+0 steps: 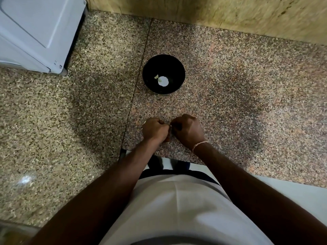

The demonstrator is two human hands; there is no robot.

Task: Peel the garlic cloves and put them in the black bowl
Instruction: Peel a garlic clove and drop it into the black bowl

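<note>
**Both hands working a clove in front of the black bowl**

I see the black bowl (163,74) standing on the speckled granite counter (230,89), beyond the hands. Inside it lie one pale peeled garlic clove (156,76) and a white patch at the bottom that I cannot identify. The left hand (154,129) and right hand (188,130) are curled, knuckles up, fingertips meeting on a small whitish garlic piece (170,127), mostly hidden. A white appliance (35,32) sits far left.

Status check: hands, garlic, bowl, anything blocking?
Left hand and right hand curled together, pinching a small clove, mostly hidden. Black bowl beyond them holds a peeled piece. Path to bowl unobstructed.
</note>
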